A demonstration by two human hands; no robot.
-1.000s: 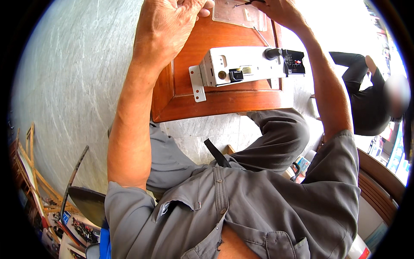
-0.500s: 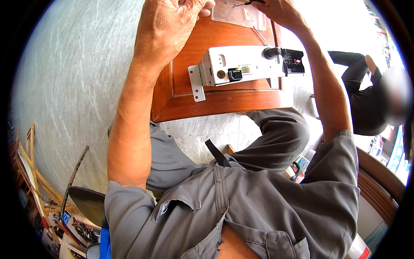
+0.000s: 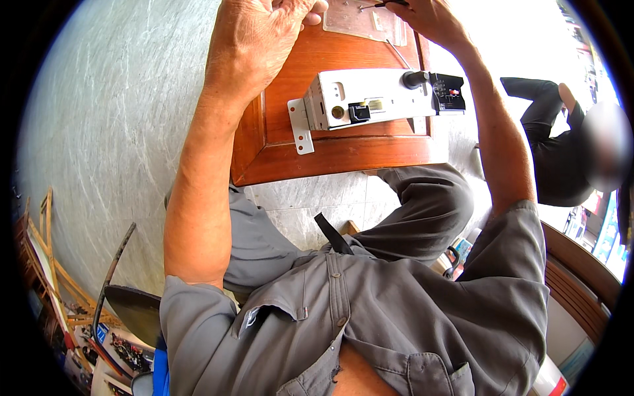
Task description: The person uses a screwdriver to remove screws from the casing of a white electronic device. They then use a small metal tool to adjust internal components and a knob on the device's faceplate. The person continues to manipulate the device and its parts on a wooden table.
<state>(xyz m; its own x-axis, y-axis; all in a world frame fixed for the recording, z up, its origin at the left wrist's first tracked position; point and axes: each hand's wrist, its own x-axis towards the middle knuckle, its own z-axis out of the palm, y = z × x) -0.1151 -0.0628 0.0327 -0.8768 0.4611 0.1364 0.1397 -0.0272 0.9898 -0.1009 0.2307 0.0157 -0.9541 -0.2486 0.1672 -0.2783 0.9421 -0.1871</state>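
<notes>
At the top edge, my left hand (image 3: pixel 254 43) is partly cut off. Its visible fingers are curled closed, and whatever they hold cannot be seen. Further right, my right hand (image 3: pixel 432 23) is closed round a thin dark tool (image 3: pixel 378 6), its slim tip pointing left over a clear shallow plastic tray (image 3: pixel 360 26). A few tiny parts lie in that tray. Nearer to me, a long white metal housing (image 3: pixel 370 99) rests on the wooden table (image 3: pixel 290 79). It carries a black knob (image 3: pixel 415 80), a black end piece and a drilled mounting flange (image 3: pixel 301 125). Neither hand touches it.
A thin metal rod (image 3: pixel 397 53) lies between the tray and the housing. My knees are below the table's near edge. Another person (image 3: pixel 555 138) sits at the right. Wooden frames (image 3: pixel 56 264) and clutter stand at the lower left, near a dark chair part (image 3: pixel 132 310).
Both hands stay almost where they were. The view has shifted very slightly; the tool tip remains over the tray.
</notes>
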